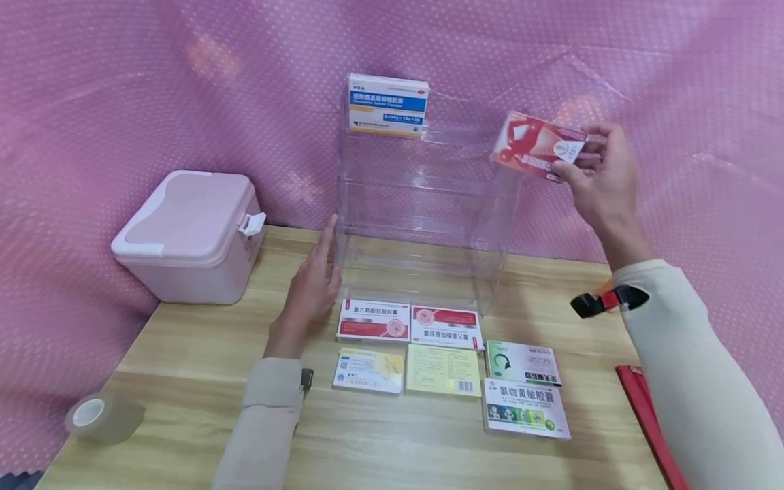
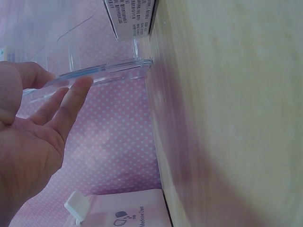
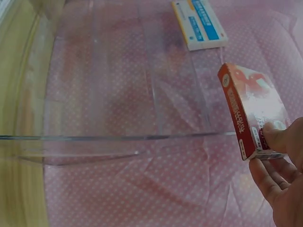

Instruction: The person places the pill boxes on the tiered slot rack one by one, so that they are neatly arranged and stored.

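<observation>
A clear acrylic tiered rack stands at the back of the wooden table. A white-and-blue medicine box sits on its top tier. My right hand pinches a red medicine box in the air, just right of the rack's top. My left hand lies with straight fingers against the rack's left side wall. Several medicine boxes lie flat in front of the rack.
A pink lidded storage box stands at the table's back left. A roll of tape lies near the front left corner. A red object lies at the right edge. Pink dotted cloth hangs behind.
</observation>
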Available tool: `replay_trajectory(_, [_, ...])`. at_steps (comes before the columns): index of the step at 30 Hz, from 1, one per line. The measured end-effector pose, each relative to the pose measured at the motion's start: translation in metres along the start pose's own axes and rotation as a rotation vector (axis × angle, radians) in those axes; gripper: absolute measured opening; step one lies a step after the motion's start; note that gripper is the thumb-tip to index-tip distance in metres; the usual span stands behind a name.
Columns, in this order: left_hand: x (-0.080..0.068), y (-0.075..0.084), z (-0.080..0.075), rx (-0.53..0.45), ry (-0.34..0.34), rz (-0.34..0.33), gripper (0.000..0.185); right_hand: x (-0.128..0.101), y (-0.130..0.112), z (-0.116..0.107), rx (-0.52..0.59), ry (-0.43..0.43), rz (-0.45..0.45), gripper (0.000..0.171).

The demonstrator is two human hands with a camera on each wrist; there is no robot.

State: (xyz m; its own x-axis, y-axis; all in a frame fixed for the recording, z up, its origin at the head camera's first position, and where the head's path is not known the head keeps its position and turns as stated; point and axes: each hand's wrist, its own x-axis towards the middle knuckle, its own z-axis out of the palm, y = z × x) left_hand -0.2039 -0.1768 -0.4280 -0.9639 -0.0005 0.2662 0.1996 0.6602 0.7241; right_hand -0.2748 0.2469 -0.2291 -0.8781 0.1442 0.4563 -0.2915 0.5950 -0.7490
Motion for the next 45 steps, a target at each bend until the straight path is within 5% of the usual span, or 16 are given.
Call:
replay_trajectory(14, [-0.002, 0.0, -0.001, 0.009, 0.005, 0.01, 0.101, 0.039, -0.039, 0.032, -0.015, 0.098, -0.067, 0.052])
replay_trajectory(24, [-0.001, -0.002, -0.002, 0.001, 0.004, 0.017, 0.101, 0.064, -0.06, 0.054, -0.233, 0.156, -0.125, 0.047])
replay_trajectory(33, [-0.001, -0.004, -0.001, 0.002, 0.001, 0.022, 0.105, 0.072, -0.066, 0.061, -0.379, 0.036, -0.218, 0.047])
replay_trajectory(45, [0.0, -0.003, -0.002, 0.013, 0.005, 0.012, 0.104, 0.081, -0.072, 0.073, -0.427, -0.082, -0.183, 0.044])
